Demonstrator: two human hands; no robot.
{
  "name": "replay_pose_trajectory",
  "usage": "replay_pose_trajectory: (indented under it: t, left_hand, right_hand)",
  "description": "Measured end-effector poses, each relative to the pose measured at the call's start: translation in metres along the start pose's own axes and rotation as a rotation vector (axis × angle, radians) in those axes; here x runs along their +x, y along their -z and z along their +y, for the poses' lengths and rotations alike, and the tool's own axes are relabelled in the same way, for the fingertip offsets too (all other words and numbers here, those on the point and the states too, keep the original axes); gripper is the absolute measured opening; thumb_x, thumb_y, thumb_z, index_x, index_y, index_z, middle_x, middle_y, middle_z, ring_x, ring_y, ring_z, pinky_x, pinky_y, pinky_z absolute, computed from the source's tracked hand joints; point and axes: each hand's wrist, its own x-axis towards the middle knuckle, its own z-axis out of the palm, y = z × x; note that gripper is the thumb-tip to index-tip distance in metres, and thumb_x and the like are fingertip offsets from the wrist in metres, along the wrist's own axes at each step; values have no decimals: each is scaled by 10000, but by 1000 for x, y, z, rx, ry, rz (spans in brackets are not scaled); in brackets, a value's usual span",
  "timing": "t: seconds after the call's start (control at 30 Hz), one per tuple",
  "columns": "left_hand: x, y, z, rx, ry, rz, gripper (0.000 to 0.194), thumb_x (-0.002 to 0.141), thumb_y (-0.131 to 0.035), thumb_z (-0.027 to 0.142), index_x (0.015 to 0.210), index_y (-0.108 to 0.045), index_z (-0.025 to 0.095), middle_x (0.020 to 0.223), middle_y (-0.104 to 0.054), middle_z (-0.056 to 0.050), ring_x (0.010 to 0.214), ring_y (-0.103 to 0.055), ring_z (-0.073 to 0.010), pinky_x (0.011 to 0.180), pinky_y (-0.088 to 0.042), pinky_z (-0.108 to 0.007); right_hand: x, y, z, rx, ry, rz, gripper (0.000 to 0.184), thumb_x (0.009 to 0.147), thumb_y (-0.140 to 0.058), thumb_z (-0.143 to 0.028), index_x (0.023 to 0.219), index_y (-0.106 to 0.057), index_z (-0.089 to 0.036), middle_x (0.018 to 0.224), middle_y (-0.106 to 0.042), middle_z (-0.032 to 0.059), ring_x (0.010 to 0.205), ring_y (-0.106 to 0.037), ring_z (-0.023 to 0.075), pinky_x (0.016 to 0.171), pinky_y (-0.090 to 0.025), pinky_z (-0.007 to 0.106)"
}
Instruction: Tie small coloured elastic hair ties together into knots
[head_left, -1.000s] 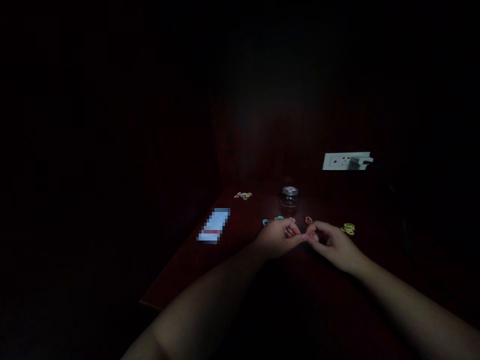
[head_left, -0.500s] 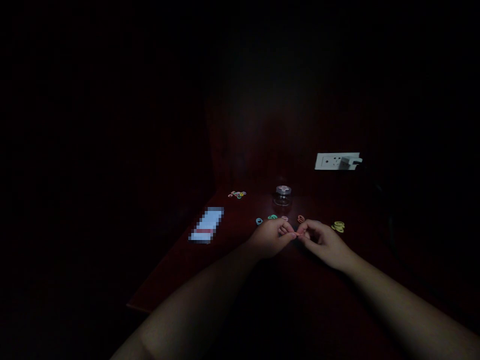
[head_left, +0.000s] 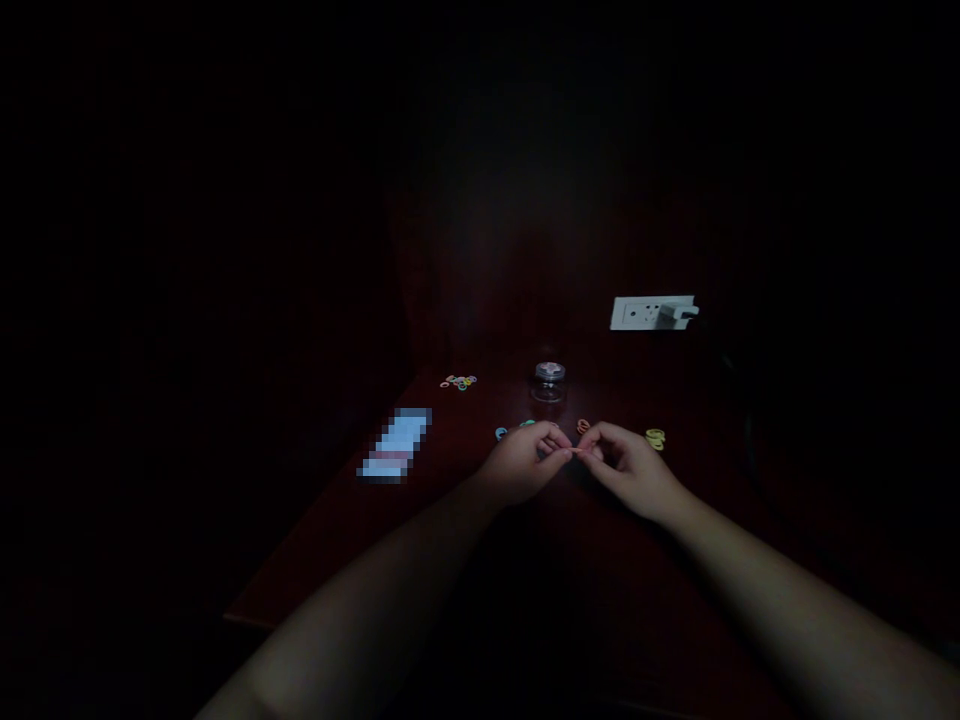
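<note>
An orange hair tie (head_left: pixel 576 450) is stretched between the fingertips of my left hand (head_left: pixel 525 468) and my right hand (head_left: pixel 634 475). Each hand pinches one end with thumb and fingers, a little above the dark table. Just beyond my left hand lie blue hair ties (head_left: pixel 501 434) and green hair ties (head_left: pixel 528 424), partly covered by it. More orange hair ties (head_left: pixel 583 426) rest behind the gap between the hands. To the right of my right hand is a small heap of yellow hair ties (head_left: pixel 655 440).
A clear lidded jar (head_left: pixel 550 387) stands behind the hands. Mixed-colour hair ties (head_left: pixel 460 382) lie at the back left. A blurred, lit phone-like screen (head_left: pixel 397 445) is near the left edge of the reddish table (head_left: pixel 330 560). A socket plate (head_left: pixel 634 314) with a plug is on the wall.
The whole view has shifted, so everything sits slightly further left and higher. Both hands keep their pinch on the orange hair tie, which now shows as a thin line between them.
</note>
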Motion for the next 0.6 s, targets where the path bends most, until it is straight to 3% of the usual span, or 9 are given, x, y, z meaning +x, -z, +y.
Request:
replay_pose_trajectory:
  t: [0.3, 0.6]
  left_hand:
    - [-2, 0, 6, 27, -20, 33, 172, 808, -604, 295, 884, -627, 142, 845, -663, -40, 741, -597, -122, 667, -479, -228]
    - [-2, 1, 7, 59, 13, -23, 188, 818, -609, 291, 905, -653, 130, 886, -676, -65, 780, -619, -133, 733, -507, -254]
  right_hand:
    - [-1, 1, -2, -63, -2, 4, 177, 844, -551, -336, 771, -589, -180, 619, -496, -11, 580, -461, 133, 568, -403, 264]
    - [0, 13, 13, -76, -115, -37, 341, 819, -568, -519, 817, -629, -184, 777, -661, 59, 718, -611, 199, 641, -496, 294]
